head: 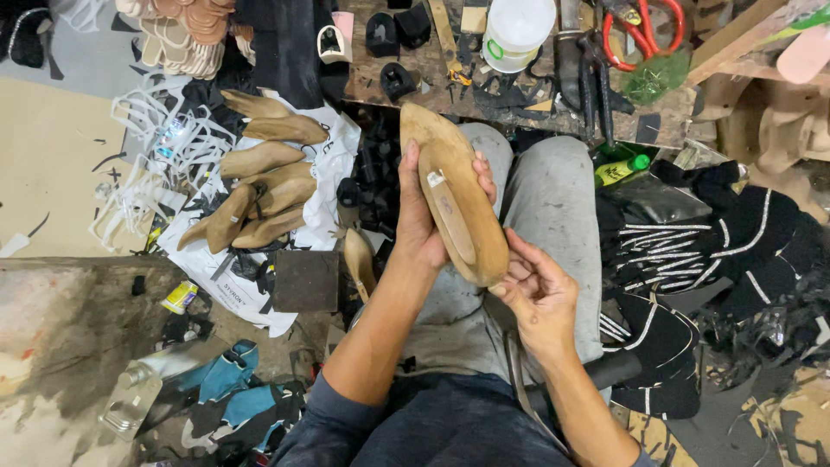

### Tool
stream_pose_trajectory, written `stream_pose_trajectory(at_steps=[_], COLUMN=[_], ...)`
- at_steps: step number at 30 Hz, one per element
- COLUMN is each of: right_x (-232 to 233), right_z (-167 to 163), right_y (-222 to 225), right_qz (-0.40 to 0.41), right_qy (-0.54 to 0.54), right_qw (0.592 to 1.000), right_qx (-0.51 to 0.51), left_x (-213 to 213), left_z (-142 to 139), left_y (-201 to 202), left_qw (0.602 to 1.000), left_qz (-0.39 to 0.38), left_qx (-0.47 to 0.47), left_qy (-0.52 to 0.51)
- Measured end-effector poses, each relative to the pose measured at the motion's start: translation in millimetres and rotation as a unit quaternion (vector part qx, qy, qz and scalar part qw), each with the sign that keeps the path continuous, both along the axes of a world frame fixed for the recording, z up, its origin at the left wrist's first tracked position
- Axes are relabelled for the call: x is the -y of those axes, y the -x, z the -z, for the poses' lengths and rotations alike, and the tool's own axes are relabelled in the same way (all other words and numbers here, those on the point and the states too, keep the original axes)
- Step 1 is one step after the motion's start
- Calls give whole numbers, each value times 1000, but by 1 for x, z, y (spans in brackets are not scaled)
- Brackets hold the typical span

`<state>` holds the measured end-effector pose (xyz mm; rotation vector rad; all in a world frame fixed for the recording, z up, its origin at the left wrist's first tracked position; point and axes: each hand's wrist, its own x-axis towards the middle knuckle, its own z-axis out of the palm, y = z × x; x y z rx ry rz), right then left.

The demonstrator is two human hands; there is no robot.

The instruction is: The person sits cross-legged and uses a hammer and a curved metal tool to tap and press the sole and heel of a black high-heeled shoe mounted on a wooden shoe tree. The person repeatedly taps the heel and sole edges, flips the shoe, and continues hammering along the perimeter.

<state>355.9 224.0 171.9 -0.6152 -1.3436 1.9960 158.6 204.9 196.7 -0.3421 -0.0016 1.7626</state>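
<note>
A wooden shoe last (454, 203) lies sole-up over my lap, its pointed toe aimed away from me. My left hand (421, 223) wraps around its left side, fingers curled over the far edge. My right hand (538, 290) touches the heel end of the last, fingers bent against it. A small pale patch sits on the last's sole near the middle.
A pile of similar wooden lasts (259, 186) lies on white sheeting at left. The workbench (519, 95) ahead holds a white tub (517, 30), red-handled scissors (644, 30) and black heel pieces. Black shoe uppers with white trim (692, 259) heap at right. A green bottle (621, 169) lies nearby.
</note>
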Motion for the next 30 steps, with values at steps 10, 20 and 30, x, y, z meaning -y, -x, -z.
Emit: stream_pose_trajectory(at_steps=[10, 20, 30], right_x=[14, 17, 3], right_z=[-17, 5, -1], right_y=[10, 3, 5], right_qz=[-8, 9, -22], right_qy=[106, 110, 158], right_qw=[990, 987, 980], right_qx=[-91, -113, -123], left_x=[15, 18, 6], left_z=[-34, -42, -34], left_y=[-38, -36, -39], left_qw=[881, 875, 850], left_qz=[-53, -20, -48], left_qx=[-470, -483, -521], left_qy=[23, -10, 53])
